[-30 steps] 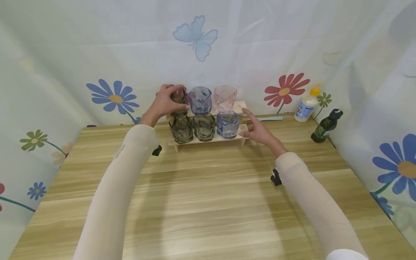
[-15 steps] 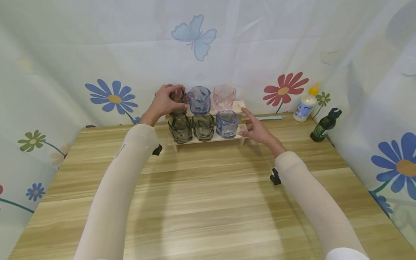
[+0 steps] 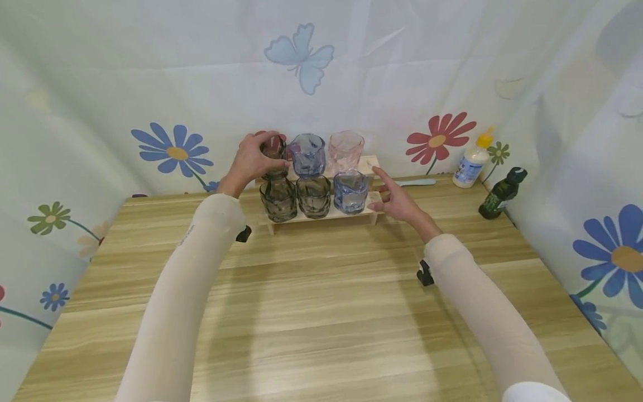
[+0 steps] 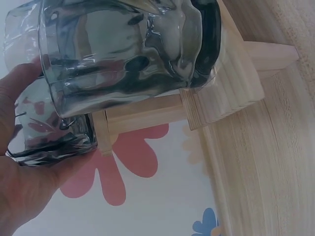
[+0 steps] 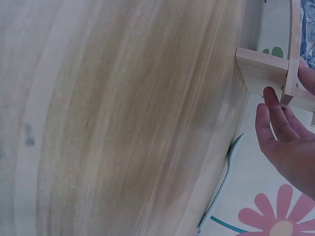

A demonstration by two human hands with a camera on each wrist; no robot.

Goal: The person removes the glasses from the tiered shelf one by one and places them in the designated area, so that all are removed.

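Note:
A two-step wooden rack (image 3: 369, 162) stands at the back of the table, bearing tumblers in two rows. My left hand (image 3: 252, 158) curls around the dark grey glass (image 3: 274, 152) at the left of the upper step; in the left wrist view this glass (image 4: 55, 123) sits between thumb and fingers. Beside it are a bluish glass (image 3: 308, 156) and a pink glass (image 3: 346, 149). Two dark glasses and a blue glass (image 3: 351, 192) fill the lower step. My right hand (image 3: 400, 201) holds the rack's right end, thumb by the lower step, fingers beyond its edge.
Right of the rack lie a pale blue flat utensil (image 3: 418, 182), a white bottle (image 3: 470, 166) with a yellow cap and a dark green bottle (image 3: 502, 195). A flower-printed curtain (image 3: 226, 84) hangs close behind the rack. Wood-grain tabletop (image 3: 321, 301) spreads in front.

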